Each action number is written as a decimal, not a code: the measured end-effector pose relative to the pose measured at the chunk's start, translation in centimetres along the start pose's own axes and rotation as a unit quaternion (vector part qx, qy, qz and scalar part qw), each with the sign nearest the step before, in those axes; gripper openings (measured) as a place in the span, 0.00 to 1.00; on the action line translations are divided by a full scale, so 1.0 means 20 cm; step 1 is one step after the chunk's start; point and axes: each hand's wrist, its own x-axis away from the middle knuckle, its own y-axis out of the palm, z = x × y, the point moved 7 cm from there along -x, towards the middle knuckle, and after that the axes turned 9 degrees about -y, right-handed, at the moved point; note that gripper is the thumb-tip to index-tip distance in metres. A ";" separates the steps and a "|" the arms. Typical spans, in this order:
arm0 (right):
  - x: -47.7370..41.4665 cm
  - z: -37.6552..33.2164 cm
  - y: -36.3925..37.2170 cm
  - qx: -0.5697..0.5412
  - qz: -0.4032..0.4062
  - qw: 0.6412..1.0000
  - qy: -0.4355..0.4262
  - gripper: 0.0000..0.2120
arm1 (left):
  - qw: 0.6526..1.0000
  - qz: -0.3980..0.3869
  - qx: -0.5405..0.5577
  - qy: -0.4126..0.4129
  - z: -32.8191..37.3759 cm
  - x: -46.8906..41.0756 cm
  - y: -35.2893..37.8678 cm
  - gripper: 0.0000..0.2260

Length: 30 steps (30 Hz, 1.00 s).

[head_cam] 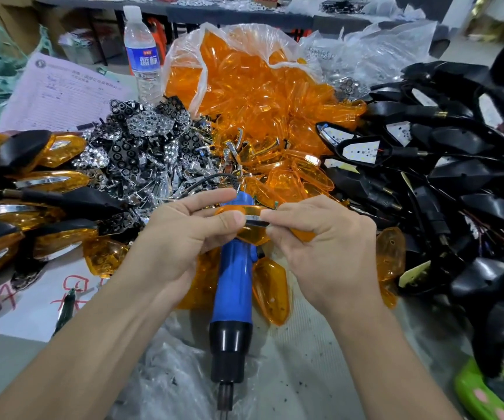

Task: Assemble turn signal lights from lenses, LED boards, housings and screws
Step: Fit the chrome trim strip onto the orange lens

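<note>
My left hand [184,237] and right hand [323,241] both have their fingers [211,197] pinched on one orange lens [252,237], held just over the blue screwdriver [234,286] lying on the counter [320,359]. What looks like a chrome trim piece [256,222] seems only partly seated. Pressed crooked, it could pop out or crack the lens. A slip would drop it among the loose lenses [270,289] below.

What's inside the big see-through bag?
The clear plastic bag is full of orange see-through plastic lenses, all jumbled together. Whatever lies deeper under that pile is covered.
</note>
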 end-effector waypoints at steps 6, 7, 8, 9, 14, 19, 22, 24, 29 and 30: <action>0.00 -0.04 0.00 0.039 0.023 0.998 -0.041 0.12 | 0.999 0.005 0.036 -0.038 -0.01 0.00 0.00 0.17; 0.01 -0.05 0.01 0.049 0.029 0.997 -0.049 0.12 | 0.999 0.016 0.038 -0.028 -0.01 0.00 -0.01 0.17; 0.01 -0.06 0.02 0.053 0.034 0.997 -0.052 0.11 | 0.999 0.027 0.041 -0.018 0.00 0.00 -0.02 0.17; 0.01 -0.06 0.02 0.052 0.037 0.997 -0.053 0.11 | 0.998 0.035 0.043 -0.012 0.00 0.00 -0.02 0.16; 0.02 0.02 0.04 -0.008 0.030 0.999 0.033 0.11 | 0.995 0.020 0.044 -0.082 -0.04 -0.02 -0.03 0.09; 0.01 0.15 0.04 -0.090 0.005 0.985 0.146 0.11 | 0.991 -0.015 0.083 -0.103 -0.06 -0.03 -0.01 0.12; 0.01 0.17 0.04 -0.128 -0.013 0.977 0.171 0.14 | 0.994 -0.013 0.075 -0.077 -0.05 -0.02 0.00 0.16; 0.01 0.16 0.03 -0.106 -0.011 0.982 0.159 0.13 | 0.995 -0.024 0.066 -0.067 -0.05 -0.02 0.02 0.17; 0.03 0.09 0.08 -0.084 -0.014 0.990 0.110 0.13 | 1.000 0.018 0.007 0.018 -0.03 0.02 0.03 0.21; 0.04 0.08 0.09 -0.081 -0.020 0.991 0.100 0.13 | 0.999 0.032 0.004 0.029 -0.02 0.02 0.02 0.20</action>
